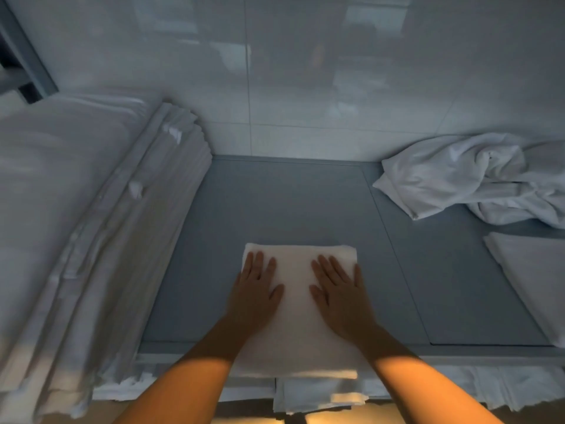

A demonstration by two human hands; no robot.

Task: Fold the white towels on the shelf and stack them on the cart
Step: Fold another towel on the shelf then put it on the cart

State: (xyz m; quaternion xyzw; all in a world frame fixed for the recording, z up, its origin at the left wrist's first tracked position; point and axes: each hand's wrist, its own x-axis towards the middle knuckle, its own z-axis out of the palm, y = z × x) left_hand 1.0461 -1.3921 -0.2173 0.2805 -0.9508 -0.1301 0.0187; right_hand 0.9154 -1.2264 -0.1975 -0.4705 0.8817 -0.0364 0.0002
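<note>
I see a folded white towel (298, 301) lying on the grey shelf (290, 206), in the middle of the view and close to the front edge of the shelf. Its near end reaches over this front edge. Both hands lie flat on top of it. The left hand (255, 290) presses on the left part of the towel, with its fingers (258, 264) straight and a little spread, pointing away from me. The right hand (339, 293) presses on the right part in the same way, its fingers (331, 267) also stretched out and released, grasping nothing. The two hands are apart, with a strip of bare towel between them.

On the left side there is a high stack of folded white linen (91, 224), which fills the whole left part of the view. At the far right of the shelf a crumpled white towel (470, 175) lies against the tiled wall (305, 71). Nearer to me on the right, another flat white cloth (532, 276) lies on the shelf, partly cut by the picture border. Under the front edge of the shelf I can see more folded white towels (318, 396), but what carries them I cannot tell.
</note>
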